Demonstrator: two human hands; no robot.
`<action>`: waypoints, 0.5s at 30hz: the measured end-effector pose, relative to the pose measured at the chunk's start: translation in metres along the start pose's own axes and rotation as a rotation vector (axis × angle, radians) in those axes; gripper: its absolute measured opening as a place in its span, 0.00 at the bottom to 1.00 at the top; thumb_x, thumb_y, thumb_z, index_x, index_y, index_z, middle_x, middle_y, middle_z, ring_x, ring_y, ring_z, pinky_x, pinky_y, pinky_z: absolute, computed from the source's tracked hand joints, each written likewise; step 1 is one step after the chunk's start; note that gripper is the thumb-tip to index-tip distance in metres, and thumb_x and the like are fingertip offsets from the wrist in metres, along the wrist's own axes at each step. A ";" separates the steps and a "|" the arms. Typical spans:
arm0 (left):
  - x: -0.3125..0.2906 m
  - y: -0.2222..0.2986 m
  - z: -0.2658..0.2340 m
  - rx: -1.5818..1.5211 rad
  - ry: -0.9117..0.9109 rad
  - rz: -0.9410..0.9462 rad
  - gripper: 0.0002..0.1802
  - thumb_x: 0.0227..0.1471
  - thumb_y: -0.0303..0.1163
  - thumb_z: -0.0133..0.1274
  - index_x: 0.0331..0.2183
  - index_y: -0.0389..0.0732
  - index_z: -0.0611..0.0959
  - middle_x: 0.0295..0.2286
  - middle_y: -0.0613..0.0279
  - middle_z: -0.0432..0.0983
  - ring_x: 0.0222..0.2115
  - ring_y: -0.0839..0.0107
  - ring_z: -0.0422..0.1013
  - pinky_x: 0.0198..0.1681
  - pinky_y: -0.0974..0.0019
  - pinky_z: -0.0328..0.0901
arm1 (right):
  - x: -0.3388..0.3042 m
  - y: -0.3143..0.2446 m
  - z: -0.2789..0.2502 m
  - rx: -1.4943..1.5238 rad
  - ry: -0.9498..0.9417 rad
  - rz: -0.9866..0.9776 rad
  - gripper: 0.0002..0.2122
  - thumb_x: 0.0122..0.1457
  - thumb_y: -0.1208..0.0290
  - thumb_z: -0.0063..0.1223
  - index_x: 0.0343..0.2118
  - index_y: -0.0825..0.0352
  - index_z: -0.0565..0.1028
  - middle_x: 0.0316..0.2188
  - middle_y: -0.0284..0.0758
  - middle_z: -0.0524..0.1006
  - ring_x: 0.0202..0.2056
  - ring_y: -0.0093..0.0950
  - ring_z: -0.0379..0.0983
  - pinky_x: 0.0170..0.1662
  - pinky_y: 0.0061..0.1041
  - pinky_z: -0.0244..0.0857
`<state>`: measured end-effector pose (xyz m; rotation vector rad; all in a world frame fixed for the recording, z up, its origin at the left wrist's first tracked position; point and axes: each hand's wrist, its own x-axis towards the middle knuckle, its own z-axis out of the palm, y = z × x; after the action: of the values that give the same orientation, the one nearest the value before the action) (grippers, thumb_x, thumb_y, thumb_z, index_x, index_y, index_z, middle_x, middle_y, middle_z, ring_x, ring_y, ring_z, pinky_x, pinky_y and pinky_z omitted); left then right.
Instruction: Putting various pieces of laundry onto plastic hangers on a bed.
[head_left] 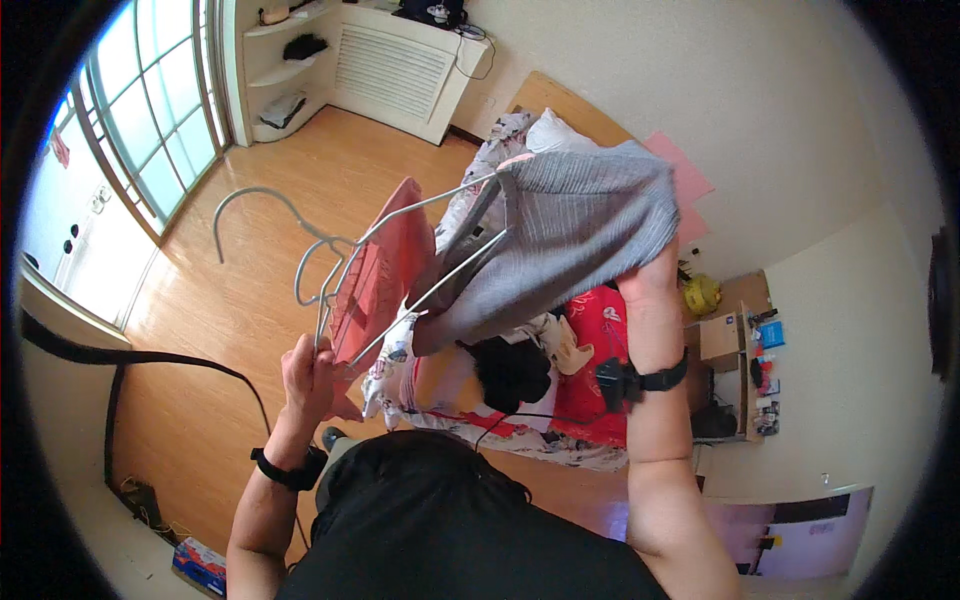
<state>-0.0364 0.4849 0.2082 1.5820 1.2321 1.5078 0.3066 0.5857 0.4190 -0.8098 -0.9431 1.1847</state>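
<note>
My left hand (305, 378) is closed round the grey clothes hangers (270, 192), near the lower ends of their frames. At least two hooks stick out to the left. A pink garment (385, 290) hangs among the hangers. To the right, a grey ribbed knit top (590, 205) is spread out in the air, its neck opening around the end of one hanger. My right hand (648, 278) holds up the far side of this top; the cloth hides most of its fingers. Both wrists wear black straps.
Below the garments is a bed with a red patterned cover (600, 350), a black heap of cloth (510, 372) and a white pillow (555, 132). A wooden shelf unit (740, 370) with small items stands right. Far left are corner shelves (285, 75) and a glazed door (150, 100).
</note>
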 end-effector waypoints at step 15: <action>0.042 0.027 -0.034 0.137 -0.146 0.294 0.11 0.53 0.33 0.50 0.23 0.38 0.73 0.14 0.57 0.66 0.14 0.61 0.66 0.18 0.64 0.59 | 0.000 -0.014 0.028 -1.367 -0.586 -0.715 0.13 0.57 0.73 0.53 0.44 0.70 0.73 0.40 0.41 0.75 0.44 0.38 0.72 0.48 0.30 0.64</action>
<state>-0.0675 0.5082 0.2547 1.9979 1.0748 1.4756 0.2859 0.5843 0.4426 -0.9941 -2.3653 -0.0366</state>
